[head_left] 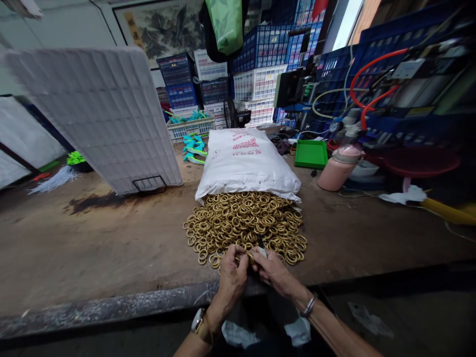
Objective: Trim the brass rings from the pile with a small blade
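At the table's front edge, my left hand [233, 272] has its fingers closed on a brass-coloured ring [250, 257]. Close on its right, my right hand [273, 271] is closed too, its fingertips touching that ring's side. A small tool with a black end and a pale part [261, 244] sticks up from the right fingers; its exact kind is unclear. Just beyond both hands lies a heap of similar rings [241, 218], spilling from under the mouth of a white printed sack [247, 163].
A tall white ribbed panel [100, 119] stands tilted on the left. Right of the sack are a green tray [311, 154], a pink bottle [340, 168] and a machine with orange hoses [416, 84]. Blue and white crates [258, 84] are stacked behind.
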`<action>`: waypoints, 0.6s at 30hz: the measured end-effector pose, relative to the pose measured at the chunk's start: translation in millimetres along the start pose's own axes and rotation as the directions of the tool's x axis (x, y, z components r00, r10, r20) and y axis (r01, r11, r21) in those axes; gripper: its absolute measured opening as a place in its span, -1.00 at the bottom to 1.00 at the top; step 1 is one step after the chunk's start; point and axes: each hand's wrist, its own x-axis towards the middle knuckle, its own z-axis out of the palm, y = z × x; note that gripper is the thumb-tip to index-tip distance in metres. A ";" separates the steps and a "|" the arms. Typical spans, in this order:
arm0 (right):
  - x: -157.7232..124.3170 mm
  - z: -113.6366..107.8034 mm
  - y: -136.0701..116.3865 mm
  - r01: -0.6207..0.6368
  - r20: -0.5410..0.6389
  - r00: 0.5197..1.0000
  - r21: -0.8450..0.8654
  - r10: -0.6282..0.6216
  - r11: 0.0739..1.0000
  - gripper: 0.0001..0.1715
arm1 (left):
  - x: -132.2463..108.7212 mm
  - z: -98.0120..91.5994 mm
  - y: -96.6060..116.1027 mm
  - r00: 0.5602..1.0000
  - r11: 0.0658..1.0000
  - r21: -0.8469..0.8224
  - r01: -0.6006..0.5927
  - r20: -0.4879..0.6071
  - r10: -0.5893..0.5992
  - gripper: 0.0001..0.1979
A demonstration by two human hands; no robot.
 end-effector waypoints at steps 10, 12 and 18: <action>11.0 -4.8 16.4 0.026 -0.066 0.997 -0.253 -0.044 0.967 -0.68 | -2.7 -0.9 -1.1 0.998 0.999 0.037 -0.038 0.052 0.036 -0.90; 11.4 -4.9 17.0 0.029 -0.077 0.996 -0.290 -0.053 0.957 -0.68 | -2.8 -1.1 -1.7 0.999 0.998 0.045 -0.045 0.026 0.043 -0.90; 8.2 -3.3 12.0 0.046 -0.062 0.996 -0.319 -0.069 0.946 -0.68 | -4.5 -1.1 -4.2 0.999 0.998 0.053 -0.044 0.015 0.043 -0.90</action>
